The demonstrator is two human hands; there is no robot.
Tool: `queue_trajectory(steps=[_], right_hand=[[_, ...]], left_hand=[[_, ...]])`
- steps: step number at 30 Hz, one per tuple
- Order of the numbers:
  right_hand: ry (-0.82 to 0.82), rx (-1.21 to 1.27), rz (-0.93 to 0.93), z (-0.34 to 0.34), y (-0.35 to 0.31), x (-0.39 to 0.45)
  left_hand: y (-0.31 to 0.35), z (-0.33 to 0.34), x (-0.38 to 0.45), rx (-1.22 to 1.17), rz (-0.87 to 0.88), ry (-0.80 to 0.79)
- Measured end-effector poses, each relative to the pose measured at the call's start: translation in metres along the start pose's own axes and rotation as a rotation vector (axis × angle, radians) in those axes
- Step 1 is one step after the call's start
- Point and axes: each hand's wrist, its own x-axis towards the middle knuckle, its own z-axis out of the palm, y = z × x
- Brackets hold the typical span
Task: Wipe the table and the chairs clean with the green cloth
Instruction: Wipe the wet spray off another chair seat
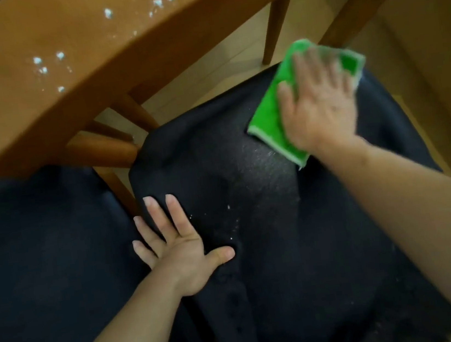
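My left hand (182,251) lies flat on the near left part of the dark chair seat (272,250), palm down, fingers straight and spread, thumb stuck out toward the middle of the seat. It holds nothing; it only rests on the fabric. My forearm runs back from it to the lower left.

A few white specks (232,218) lie on the seat just past that thumb, and a faint dusty patch shows toward the seat's middle.

My right hand (322,106) is farther out, at the far right corner of the seat, pressed flat on the green cloth (271,113) with fingers straight and a little apart. The fingers are blurred. The cloth is folded into a rectangle with a pale edge. Its long axis runs slantwise, from a near corner that points at the seat's middle to a far corner at the seat's far right edge. My palm covers its right half; the left half shows bare green.

A second dark seat (43,252) sits to the left of this one, with wooden legs (117,185) between them.

Beyond the seat's far edge the wooden tabletop (24,111) curves across, dotted with white crumbs (41,68). Under it stand table legs (275,26) on a pale wooden floor (205,67).
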Motion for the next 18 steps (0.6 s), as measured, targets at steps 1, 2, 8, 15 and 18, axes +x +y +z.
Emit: queue_trajectory(steps=[1, 2, 8, 15, 18], right_hand=[[0.017, 0.012, 0.085, 0.0, 0.003, 0.002], [0.03, 0.016, 0.129, 0.002, 0.0, 0.003], [-0.018, -0.055, 0.05, 0.012, -0.047, -0.003], [-0.113, -0.112, -0.426, 0.029, -0.104, -0.049], [-0.116, -0.12, -0.532, 0.031, -0.088, -0.07]], left_hand=[[0.0, 0.0, 0.0, -0.004, 0.012, -0.002], [0.0, 0.001, 0.001, -0.004, 0.015, -0.004], [-0.001, 0.003, 0.007, 0.027, -0.026, 0.011], [0.002, 0.005, 0.009, 0.026, -0.083, 0.067], [-0.002, 0.008, 0.007, -0.006, -0.027, 0.12]])
